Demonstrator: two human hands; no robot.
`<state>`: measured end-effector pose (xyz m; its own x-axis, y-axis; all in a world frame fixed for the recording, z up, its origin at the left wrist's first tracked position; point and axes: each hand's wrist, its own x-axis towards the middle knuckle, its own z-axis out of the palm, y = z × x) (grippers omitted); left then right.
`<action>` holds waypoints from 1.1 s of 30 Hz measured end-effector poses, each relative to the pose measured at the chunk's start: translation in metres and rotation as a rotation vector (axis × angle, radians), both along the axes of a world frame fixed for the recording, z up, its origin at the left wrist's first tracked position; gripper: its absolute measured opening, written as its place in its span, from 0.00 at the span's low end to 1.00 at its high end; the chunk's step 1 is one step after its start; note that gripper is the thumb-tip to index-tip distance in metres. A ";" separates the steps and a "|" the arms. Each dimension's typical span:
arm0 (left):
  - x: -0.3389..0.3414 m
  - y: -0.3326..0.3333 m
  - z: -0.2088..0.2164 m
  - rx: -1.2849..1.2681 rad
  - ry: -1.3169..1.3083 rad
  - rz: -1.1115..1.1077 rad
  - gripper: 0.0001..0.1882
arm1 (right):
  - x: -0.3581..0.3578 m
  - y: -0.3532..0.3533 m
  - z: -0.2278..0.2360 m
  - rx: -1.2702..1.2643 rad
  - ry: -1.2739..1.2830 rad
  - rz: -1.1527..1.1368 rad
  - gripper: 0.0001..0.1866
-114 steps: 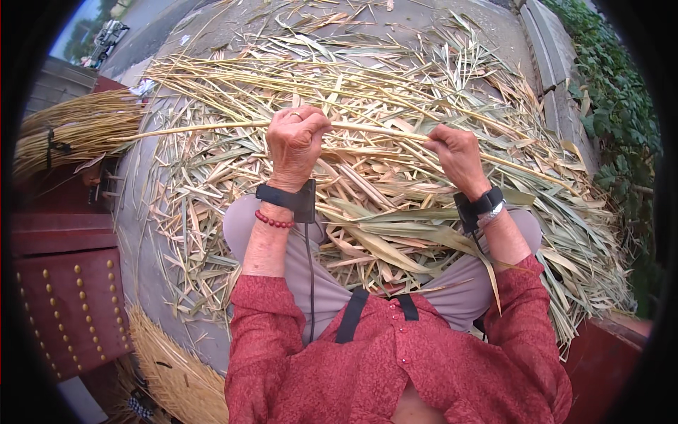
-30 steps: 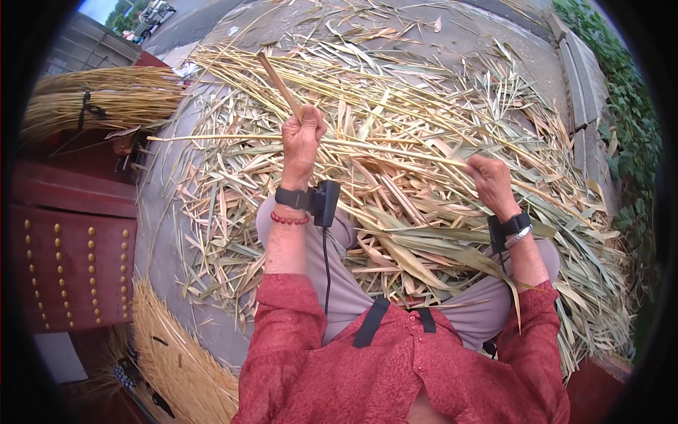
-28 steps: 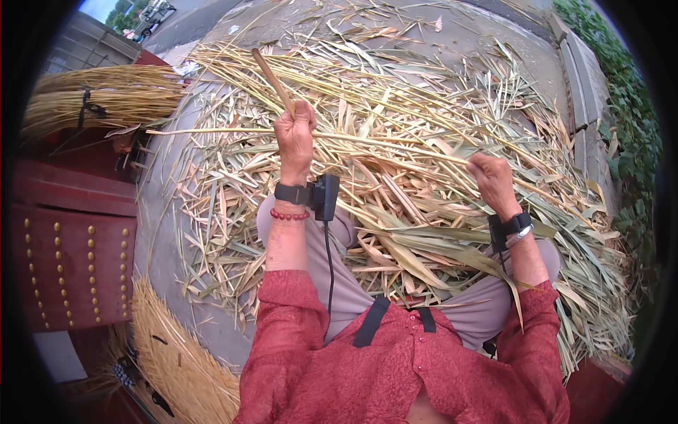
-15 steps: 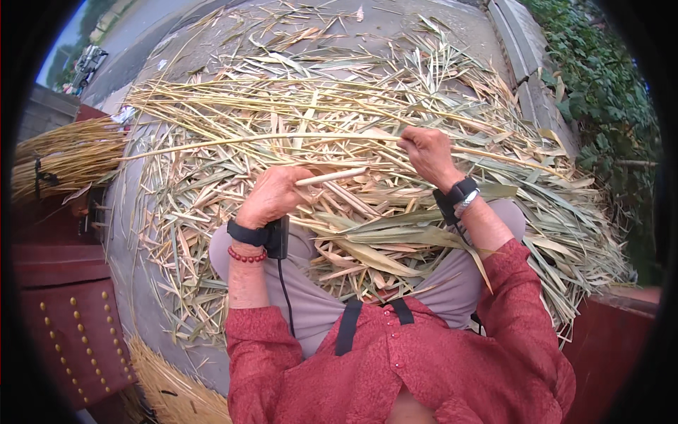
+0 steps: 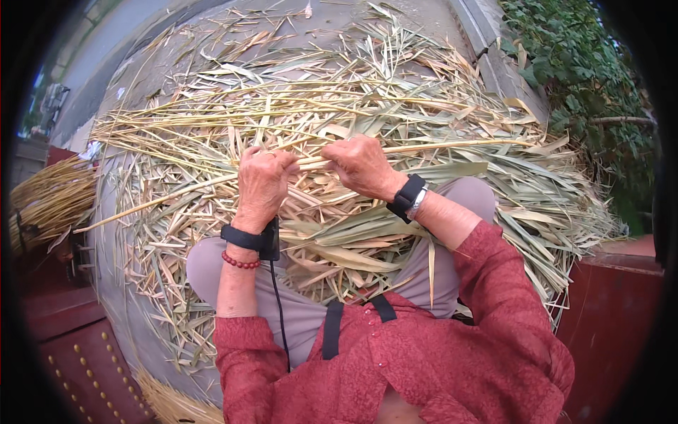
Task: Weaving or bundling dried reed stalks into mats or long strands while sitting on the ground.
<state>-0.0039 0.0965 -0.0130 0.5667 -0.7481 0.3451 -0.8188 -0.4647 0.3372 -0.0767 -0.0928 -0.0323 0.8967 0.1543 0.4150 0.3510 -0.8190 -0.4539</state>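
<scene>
Over the heap of dry leaves [image 5: 346, 256] before me, my left hand [image 5: 261, 182] and my right hand [image 5: 361, 167], near each other and both curled in, pinch a long yellowish stalk [image 5: 311, 165], one end reaching out leftward

Outdoor roadside spot, grey pavement [image 5: 424, 22], concrete kerb [image 5: 500, 67], green bushes [image 5: 583, 81]

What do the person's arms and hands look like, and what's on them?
The left hand and right hand wear no gloves. The sleeves are red and patterned. The left wrist has a black strap with a black box, a dark cable and red beads. The right wrist has a black band and a silvery one.
</scene>
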 end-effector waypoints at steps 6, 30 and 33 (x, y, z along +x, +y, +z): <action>0.025 0.055 0.013 0.066 -0.173 0.385 0.03 | -0.002 -0.027 -0.007 -0.056 -0.077 -0.227 0.10; -0.007 0.012 -0.003 -0.084 0.098 0.075 0.08 | -0.001 -0.020 -0.007 0.179 -0.032 -0.089 0.06; -0.008 0.005 -0.007 -0.015 0.164 0.105 0.08 | 0.001 -0.009 -0.006 0.162 -0.027 -0.037 0.06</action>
